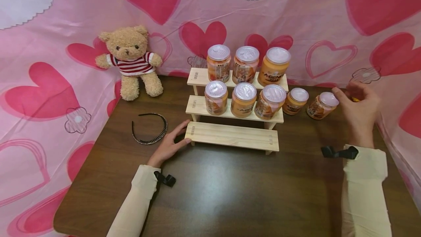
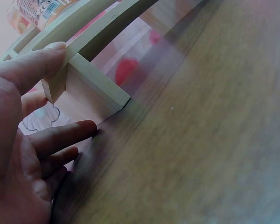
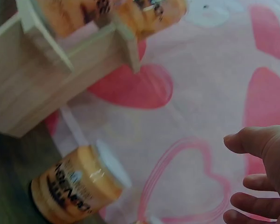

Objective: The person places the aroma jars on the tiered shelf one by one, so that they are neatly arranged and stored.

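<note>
A wooden three-step display stand [image 1: 231,134] carries three fruit jars [image 1: 274,67] on its top step and three on its middle step. At the left end of the lowest step, my left hand [image 1: 169,145] pinches the board's end between thumb and forefinger; the left wrist view shows its other fingers loosely extended near the tabletop. My right hand [image 1: 360,107] is at the right, its fingers apart and holding nothing in the right wrist view. Just left of it is a jar with a pale lid [image 1: 320,107], and another jar [image 3: 77,186] stands nearer the stand.
A teddy bear [image 1: 131,61] in a striped shirt sits at the back left. A dark headband [image 1: 152,140] lies on the brown table [image 1: 213,196], left of the stand. Pink heart-print cloth [image 1: 184,6] hangs behind. Something small and yellow [image 1: 355,100] shows behind my right hand.
</note>
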A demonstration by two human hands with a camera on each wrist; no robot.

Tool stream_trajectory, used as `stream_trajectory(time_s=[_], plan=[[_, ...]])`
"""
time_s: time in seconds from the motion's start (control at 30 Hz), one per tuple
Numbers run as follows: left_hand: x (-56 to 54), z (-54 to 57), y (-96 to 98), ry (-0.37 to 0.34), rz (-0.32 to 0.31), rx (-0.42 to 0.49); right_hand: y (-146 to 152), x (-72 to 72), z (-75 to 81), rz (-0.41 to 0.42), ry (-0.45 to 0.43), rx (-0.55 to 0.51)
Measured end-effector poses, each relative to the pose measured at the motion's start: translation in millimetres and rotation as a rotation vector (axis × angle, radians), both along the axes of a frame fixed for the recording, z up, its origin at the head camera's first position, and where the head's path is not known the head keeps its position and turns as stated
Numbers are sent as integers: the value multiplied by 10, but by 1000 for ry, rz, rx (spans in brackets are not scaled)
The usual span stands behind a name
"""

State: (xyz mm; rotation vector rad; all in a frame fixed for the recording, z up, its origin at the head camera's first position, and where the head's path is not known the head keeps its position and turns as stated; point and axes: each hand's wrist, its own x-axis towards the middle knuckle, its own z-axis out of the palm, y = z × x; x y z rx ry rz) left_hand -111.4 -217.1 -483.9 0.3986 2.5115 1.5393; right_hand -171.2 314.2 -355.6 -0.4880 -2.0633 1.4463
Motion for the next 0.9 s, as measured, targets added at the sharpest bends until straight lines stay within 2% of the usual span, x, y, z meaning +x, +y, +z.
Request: stream_trajectory(time_s=[0.23, 0.47, 0.57, 0.73, 0.9], plan=[[3, -8, -7, 12, 0, 11, 151, -139, -253, -27, -98, 120], [3, -14, 1, 18, 1, 1, 267, -210, -419, -39, -311, 202], [2, -8, 2, 20, 1, -1, 285, -219, -471, -32, -374, 223], [4, 7, 0, 22, 2, -5, 281, -225, -547, -18, -436, 225], [11, 21, 5, 20, -2, -4, 275, -234, -631, -30, -441, 237]])
